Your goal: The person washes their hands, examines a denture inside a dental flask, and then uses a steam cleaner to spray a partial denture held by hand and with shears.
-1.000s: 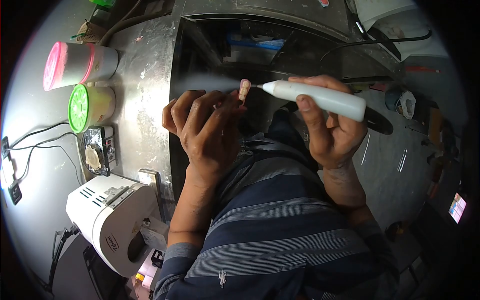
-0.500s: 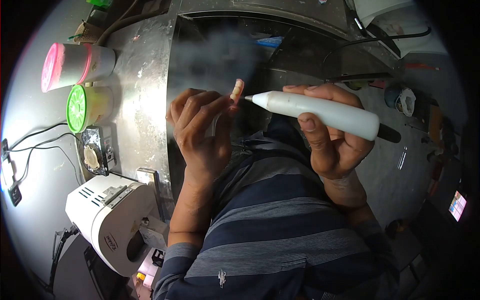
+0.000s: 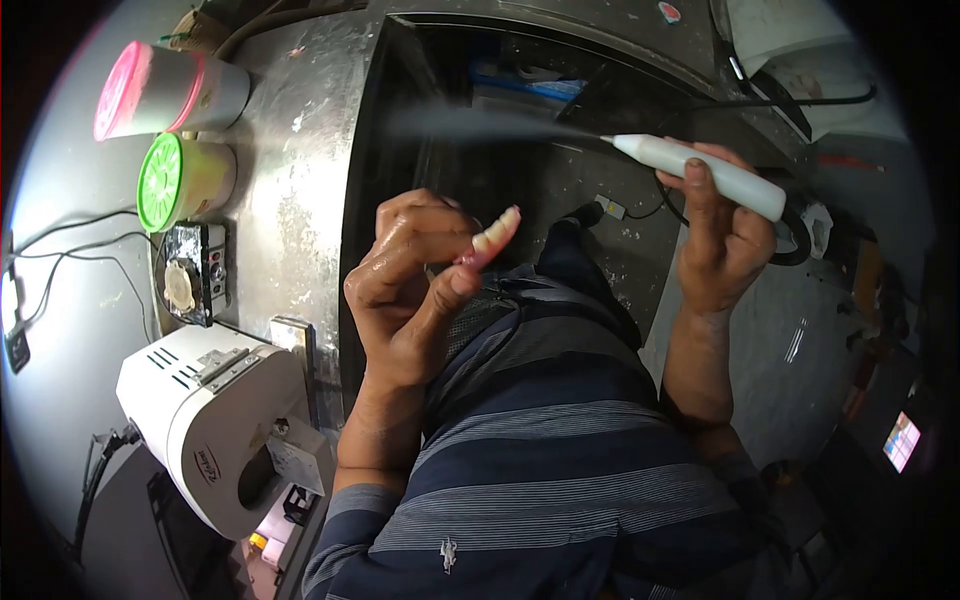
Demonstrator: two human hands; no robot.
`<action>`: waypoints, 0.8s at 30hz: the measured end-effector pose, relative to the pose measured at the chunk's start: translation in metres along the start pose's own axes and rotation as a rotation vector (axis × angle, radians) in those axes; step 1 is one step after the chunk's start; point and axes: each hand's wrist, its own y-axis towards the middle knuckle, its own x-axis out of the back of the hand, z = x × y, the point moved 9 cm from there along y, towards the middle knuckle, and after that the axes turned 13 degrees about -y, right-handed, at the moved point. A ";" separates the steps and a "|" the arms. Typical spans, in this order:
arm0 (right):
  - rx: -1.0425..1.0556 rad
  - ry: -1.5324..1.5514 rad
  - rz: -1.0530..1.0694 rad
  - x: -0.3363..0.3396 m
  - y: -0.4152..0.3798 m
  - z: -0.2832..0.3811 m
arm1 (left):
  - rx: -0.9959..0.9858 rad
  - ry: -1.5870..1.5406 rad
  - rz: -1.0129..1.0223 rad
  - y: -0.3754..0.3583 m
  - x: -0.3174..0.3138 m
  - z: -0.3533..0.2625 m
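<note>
Between the thumb and fingers of my left hand [image 3: 400,290] is a partial denture [image 3: 492,238], with a row of pale teeth on a pink base. The skin of that hand looks wet. My right hand [image 3: 722,245] is wrapped round a white steam handpiece [image 3: 690,172] with a narrow tip and a dark hose at its rear. A jet of steam [image 3: 470,122] streams from the tip to the left, passing above the denture and apart from it.
On the metal counter [image 3: 300,130] at left stand pink-lidded tubs [image 3: 160,90], a green-lidded tub [image 3: 185,182], a black control box [image 3: 200,270] and a white machine [image 3: 210,410]. A small pedal-like box [image 3: 609,207] with a cable lies on the floor beside a foot.
The handpiece has moved up and right, away from the denture. My left hand has turned and lowered slightly, tilting the denture to the right. The steam now forms a clear sideways jet.
</note>
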 end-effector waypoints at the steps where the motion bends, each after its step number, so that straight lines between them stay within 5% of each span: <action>1: -0.013 -0.010 -0.009 0.001 0.000 -0.002 | 0.060 -0.068 -0.040 0.000 -0.003 -0.006; 24: -0.008 -0.033 0.049 -0.002 0.003 0.003 | -0.142 0.021 0.070 -0.003 0.000 -0.043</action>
